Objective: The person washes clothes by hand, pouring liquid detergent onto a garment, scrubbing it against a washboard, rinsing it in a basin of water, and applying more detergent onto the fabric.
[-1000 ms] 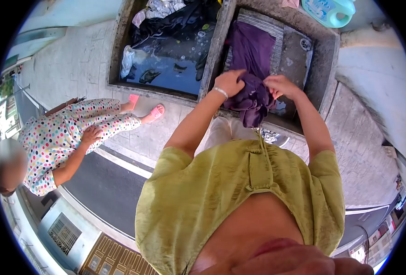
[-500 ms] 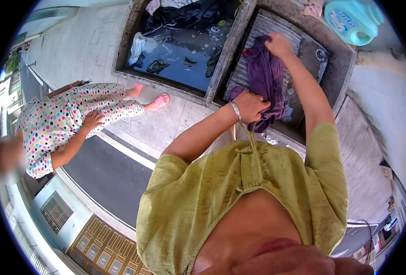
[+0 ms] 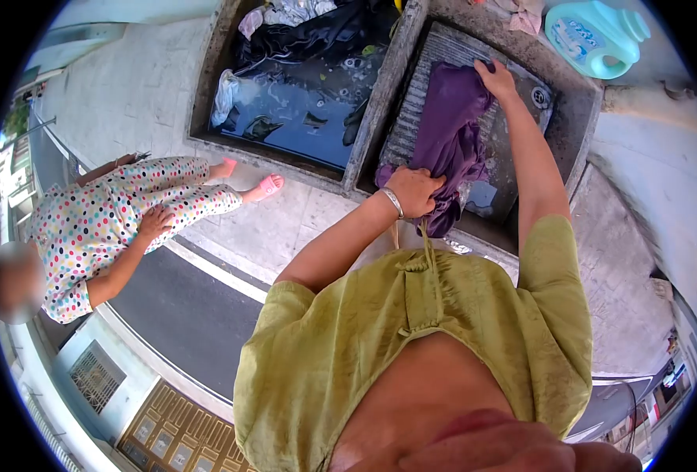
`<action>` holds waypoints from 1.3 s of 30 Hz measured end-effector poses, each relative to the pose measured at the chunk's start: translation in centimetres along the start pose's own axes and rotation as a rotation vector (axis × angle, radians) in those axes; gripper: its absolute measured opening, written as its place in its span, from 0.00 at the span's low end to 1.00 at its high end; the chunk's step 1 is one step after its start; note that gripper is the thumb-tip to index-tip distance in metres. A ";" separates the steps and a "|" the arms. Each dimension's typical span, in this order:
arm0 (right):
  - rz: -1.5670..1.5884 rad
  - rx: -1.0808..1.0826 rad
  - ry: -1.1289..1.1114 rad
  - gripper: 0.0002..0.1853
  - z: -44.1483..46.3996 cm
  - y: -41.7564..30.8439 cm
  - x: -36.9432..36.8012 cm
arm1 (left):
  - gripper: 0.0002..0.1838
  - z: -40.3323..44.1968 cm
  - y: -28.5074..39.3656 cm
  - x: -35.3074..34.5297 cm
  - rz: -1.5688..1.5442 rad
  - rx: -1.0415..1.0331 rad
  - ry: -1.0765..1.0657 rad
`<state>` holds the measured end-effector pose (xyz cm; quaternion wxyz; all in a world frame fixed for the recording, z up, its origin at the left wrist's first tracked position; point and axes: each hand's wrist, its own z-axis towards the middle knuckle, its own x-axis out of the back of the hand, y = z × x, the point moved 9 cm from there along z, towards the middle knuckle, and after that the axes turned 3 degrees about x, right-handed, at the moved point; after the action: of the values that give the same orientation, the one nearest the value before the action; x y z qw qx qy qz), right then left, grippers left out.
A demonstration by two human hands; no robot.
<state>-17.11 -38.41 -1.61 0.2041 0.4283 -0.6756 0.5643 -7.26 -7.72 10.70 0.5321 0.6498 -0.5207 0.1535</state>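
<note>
A wet purple garment (image 3: 452, 118) lies spread over the ribbed washboard slab (image 3: 435, 53) in the right-hand basin of a concrete sink. My left hand (image 3: 415, 191), with a silver bangle on the wrist, is closed on the garment's near end, where the cloth bunches and hangs toward the sink's front edge. At the far right side of the cloth, my right hand (image 3: 496, 80) grips its edge with bent fingers; part of that grip is hidden.
Dark water fills the left basin, where black clothes (image 3: 317, 35) and a white cloth (image 3: 226, 96) soak. A turquoise detergent bottle (image 3: 592, 35) stands at the far right beside a pink cloth (image 3: 526, 17). Another person in dotted clothes (image 3: 104, 208) is at the left.
The purple garment now lies flatter and wider, its far part spread over the slab. My right hand has shifted from the far end to the cloth's right edge. The view has shifted slightly.
</note>
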 end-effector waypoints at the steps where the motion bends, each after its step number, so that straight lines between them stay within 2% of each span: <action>1: -0.092 -0.004 0.010 0.43 -0.6 -1.4 -0.4 | 0.27 0.0 -0.3 -0.2 -0.030 0.019 0.012; 2: -0.091 -0.003 0.010 0.43 -2.1 -4.1 -0.3 | 0.27 0.1 -0.6 -0.2 -0.061 0.038 0.029; 4: -0.586 -0.011 -0.149 0.42 -5.6 -8.3 -0.7 | 0.27 0.0 -1.3 0.4 -0.098 0.106 0.026; 5: -0.651 0.132 -0.172 0.37 -4.1 -7.6 -3.0 | 0.27 -0.3 -1.7 0.7 -0.136 0.171 0.019; 6: -0.649 0.130 -0.175 0.37 -3.5 -6.7 -3.0 | 0.27 -0.5 -1.5 1.1 -0.135 0.173 0.016; 8: -0.272 0.305 -0.100 0.31 -3.5 -8.5 -1.6 | 0.26 -1.2 -3.1 3.4 0.066 0.425 0.088; 9: -0.194 0.311 0.062 0.26 -3.3 -8.4 0.8 | 0.30 -0.9 -3.6 3.7 0.158 0.472 0.158; 10: -0.068 0.256 0.108 0.25 -1.3 -6.0 1.4 | 0.30 -0.3 -3.4 3.5 0.150 0.474 0.155; 12: -0.110 0.128 0.261 0.27 0.0 -3.9 3.3 | 0.36 1.6 0.7 6.4 0.166 0.079 0.536; 13: -0.188 0.180 0.229 0.31 1.0 -2.9 1.7 | 0.38 3.3 0.9 4.3 0.132 0.039 0.462; 14: -0.187 0.181 0.235 0.31 -0.2 -4.0 1.8 | 0.40 4.9 1.2 3.1 0.099 0.000 0.392; 15: -0.294 0.108 0.085 0.33 -1.8 -4.3 -0.1 | 0.35 7.0 -0.5 -1.0 -0.008 0.129 -0.031; 16: -0.399 0.035 -0.066 0.35 -2.7 -4.7 -1.6 | 0.35 7.5 -1.2 -1.3 -0.004 0.126 -0.029; 17: -0.410 -0.019 -0.095 0.40 -2.4 -4.5 -2.0 | 0.31 7.9 -1.9 -1.9 0.010 0.124 -0.015; 19: -0.326 -0.091 -0.108 0.42 -0.8 -3.5 -1.9 | 0.27 7.7 -2.2 -2.7 0.015 0.124 -0.010; 20: -0.235 -0.159 -0.114 0.43 -0.4 -3.2 -1.6 | 0.25 6.8 -1.4 -2.7 -0.070 0.053 -0.022; 21: -0.274 -0.167 -0.082 0.46 -0.6 -3.4 -1.5 | 0.23 5.9 -0.7 -2.4 -0.150 -0.017 -0.029; 22: -0.269 -0.168 -0.085 0.46 -0.9 -3.3 -2.2 | 0.21 5.1 0.2 -2.3 -0.230 -0.085 -0.041; 24: -0.419 -0.150 0.012 0.47 -0.9 -3.8 -2.0 | 0.22 4.9 0.7 -2.5 -0.199 -0.107 -0.107; 25: -0.399 -0.165 0.031 0.40 -1.5 -4.6 -1.3 | 0.26 5.3 0.2 -4.3 -0.226 -0.089 -0.260; 26: -0.398 -0.158 0.041 0.40 -0.6 -3.3 -1.5 | 0.26 5.3 0.5 -3.6 -0.220 -0.091 -0.251; 28: -0.345 0.026 -0.050 0.31 0.9 -2.6 -2.8 | 0.31 4.8 1.4 1.8 0.081 -0.129 0.261; 29: -0.249 0.122 0.136 0.19 -0.3 -3.6 -1.5 | 0.36 5.4 0.6 0.6 0.120 -0.086 0.186; 30: -0.179 0.385 0.272 0.16 -2.4 -5.3 -0.5 | 0.36 5.7 -1.0 -2.1 0.113 0.033 -0.012; 31: -0.113 0.652 0.404 0.13 -6.1 -8.1 1.4 | 0.36 5.7 -1.1 -3.2 0.149 0.064 -0.093; 32: -0.041 0.776 0.447 0.08 -10.6 -10.9 2.8 | 0.36 6.0 -1.5 -3.9 0.191 0.094 -0.166; 33: -0.103 0.762 0.323 0.07 -14.5 -12.3 2.3 | 0.36 6.3 -1.7 -4.4 0.191 0.081 -0.168; 34: -0.175 0.839 0.295 0.08 -18.8 -13.8 1.8 | 0.37 6.4 -1.8 -5.5 0.172 0.061 -0.204; 35: -0.237 0.808 0.145 0.09 -21.6 -12.9 -0.3 | 0.37 6.4 -1.9 -6.2 0.152 0.045 -0.238; 36: -0.215 0.763 0.112 0.09 -22.8 -11.3 -2.4 | 0.37 6.4 -1.7 -5.6 0.151 0.041 -0.236; 38: -0.316 0.750 0.176 0.11 -17.7 -8.9 -3.8 | 0.38 6.4 -1.3 -4.5 0.193 0.069 -0.297; 39: -0.371 0.692 0.193 0.10 -13.3 -8.9 -4.3 | 0.38 6.6 -1.1 -4.0 0.131 0.027 -0.185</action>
<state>-10.27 -24.43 4.08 0.2086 0.5315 -0.3348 0.7496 -10.32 -11.39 4.56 0.4618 0.6328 -0.6068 0.1345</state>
